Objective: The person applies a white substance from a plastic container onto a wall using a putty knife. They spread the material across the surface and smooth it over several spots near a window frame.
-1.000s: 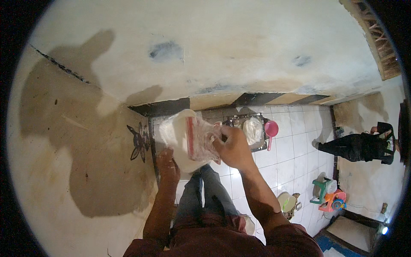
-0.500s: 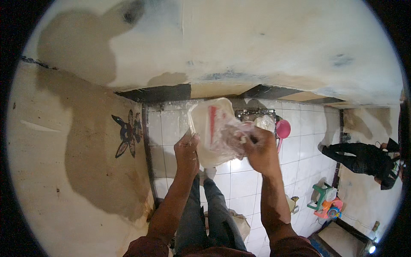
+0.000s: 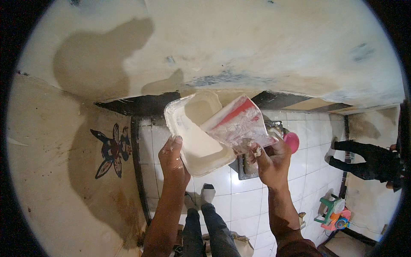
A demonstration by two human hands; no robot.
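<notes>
My left hand [image 3: 172, 162] grips the left rim of a white plastic tub [image 3: 170, 118], its thumb over the edge. The tub is tilted, and a smooth off-white coating or paste lines its inside. My right hand [image 3: 276, 165] pinches the lower right corner of a flat scraper [image 3: 239, 122], a thin white sheet with a red stripe. White paste is smeared over the scraper's face and on my right fingers. The scraper's left edge overlaps the tub's right side; whether it touches the rim I cannot tell.
Ahead rises a patchy cream wall [image 3: 274, 55] with a dark band at its foot; the left wall bears a painted flower [image 3: 113, 150]. On the tiles stand a black tray [image 3: 247, 171], a pink dipper [image 3: 292, 142] and a green stool [image 3: 330, 210]. Another person [image 3: 364, 158] is at the right.
The scraper has come up out of the tub and turned, its striped face now in view over the right rim. The tub has shifted slightly left in the picture.
</notes>
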